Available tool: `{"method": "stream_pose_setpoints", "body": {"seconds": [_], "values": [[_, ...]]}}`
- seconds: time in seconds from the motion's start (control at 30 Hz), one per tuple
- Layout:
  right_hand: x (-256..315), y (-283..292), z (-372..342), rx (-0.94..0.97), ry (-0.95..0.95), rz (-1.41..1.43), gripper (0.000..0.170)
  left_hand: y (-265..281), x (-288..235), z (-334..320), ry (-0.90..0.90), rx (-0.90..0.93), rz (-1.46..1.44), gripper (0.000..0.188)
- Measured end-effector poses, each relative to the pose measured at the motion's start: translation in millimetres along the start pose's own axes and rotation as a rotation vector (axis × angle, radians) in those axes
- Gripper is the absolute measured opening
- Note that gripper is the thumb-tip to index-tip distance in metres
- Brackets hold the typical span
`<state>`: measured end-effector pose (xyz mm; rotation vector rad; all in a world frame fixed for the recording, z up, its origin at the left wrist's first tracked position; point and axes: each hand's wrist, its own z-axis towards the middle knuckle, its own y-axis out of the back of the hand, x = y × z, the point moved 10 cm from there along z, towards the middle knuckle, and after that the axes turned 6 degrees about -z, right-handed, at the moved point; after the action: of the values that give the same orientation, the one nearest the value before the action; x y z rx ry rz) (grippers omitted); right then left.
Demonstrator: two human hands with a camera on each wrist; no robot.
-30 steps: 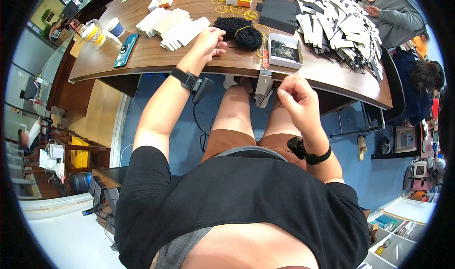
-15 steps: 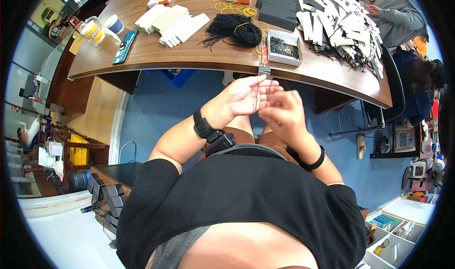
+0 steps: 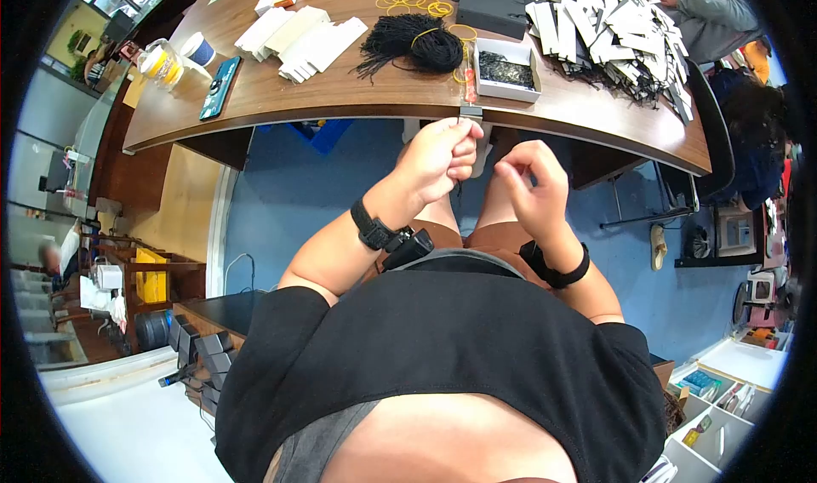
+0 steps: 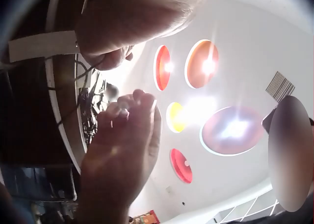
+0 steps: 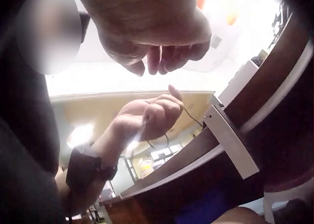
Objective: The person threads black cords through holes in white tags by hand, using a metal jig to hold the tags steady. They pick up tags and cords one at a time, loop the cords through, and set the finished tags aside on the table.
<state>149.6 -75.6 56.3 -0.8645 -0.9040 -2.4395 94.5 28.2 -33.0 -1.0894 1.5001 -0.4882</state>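
The left hand (image 3: 438, 160) is in front of the table edge, its fingers curled round a thin dark cord (image 5: 193, 115). That cord reaches a pale strip (image 5: 230, 141) with a small hole, which juts from the table edge. To the other side, the right hand (image 3: 538, 189) hangs apart from it, fingers loosely bent, with nothing visible in them. On the table lie a bundle of black cords (image 3: 417, 45) with a yellow band round it and an open white box (image 3: 506, 91) of small dark pieces.
White boxes (image 3: 302, 40) lie left of the cords, near a phone (image 3: 220, 87) and a paper cup (image 3: 197, 49). A large heap of white and black strips (image 3: 596, 36) covers the right side, beside a black box (image 3: 492, 8). Another person's sleeve (image 3: 719, 11) shows beyond.
The left hand came from the cord bundle to the table edge, its palm turned up midway, and its fingers have since curled. The right hand moved towards it, then back right.
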Motion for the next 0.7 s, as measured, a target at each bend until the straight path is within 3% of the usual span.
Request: {"method": "stream_pose_setpoints", "body": {"seconds": [0.1,0.17,0.2,0.33,0.43,0.53,0.63,0.7], "values": [[39.3,-15.8,-0.7,0.096,0.299,-0.162,0.033,-2.2,-6.9,1.8,0.03,-0.011,-0.142,0.021],[51.7,-26.3,-6.0,0.139,0.458,-0.205,0.035,-2.1,-6.3,3.4,0.064,0.0,-0.213,0.022],[49.5,-27.1,-6.5,0.145,0.44,-0.219,0.028,-2.2,-5.8,4.4,0.082,0.016,-0.242,0.022],[-23.5,-43.6,-19.1,0.191,-0.324,0.285,0.022,-7.9,-14.7,2.3,0.038,0.051,-0.266,0.023],[-3.2,-42.4,-9.3,0.236,-0.153,0.059,0.021,-8.2,-16.3,1.9,0.005,0.042,-0.237,0.024],[-11.7,-55.5,-7.6,0.306,-0.129,0.042,0.016,-9.3,-15.7,3.7,0.02,0.061,-0.264,0.025],[-34.2,-57.8,-13.2,0.405,-0.395,0.126,0.012,-5.7,-24.5,1.9,0.009,0.072,-0.283,0.028],[-58.6,-67.9,-25.0,0.452,-0.569,0.445,0.01,-4.4,-33.2,-2.8,-0.013,0.108,-0.258,0.029]]}}
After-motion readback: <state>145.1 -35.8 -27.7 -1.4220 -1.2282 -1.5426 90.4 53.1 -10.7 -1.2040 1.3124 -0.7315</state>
